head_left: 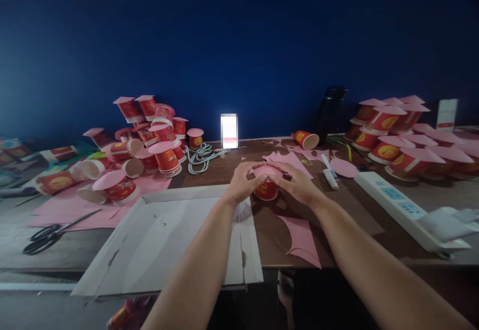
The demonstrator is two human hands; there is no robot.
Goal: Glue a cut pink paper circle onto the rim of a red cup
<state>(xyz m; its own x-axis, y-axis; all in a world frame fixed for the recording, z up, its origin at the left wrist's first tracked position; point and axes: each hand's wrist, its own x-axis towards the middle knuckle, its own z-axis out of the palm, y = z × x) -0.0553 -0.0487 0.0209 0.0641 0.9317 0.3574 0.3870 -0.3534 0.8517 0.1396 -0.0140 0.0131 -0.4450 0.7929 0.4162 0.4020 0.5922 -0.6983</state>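
A red paper cup stands upside down on the brown table, with a pink paper disc lying on its upturned base. My left hand curls its fingers onto the disc's left edge. My right hand presses on the disc's right edge from above. Both hands meet over the cup, and the fingertips hide most of the disc.
Heaps of red cups capped with pink discs lie at the left and right. A white cardboard tray sits in front, scissors to its left, pink paper scraps, a glue stick, a power strip, a lit phone.
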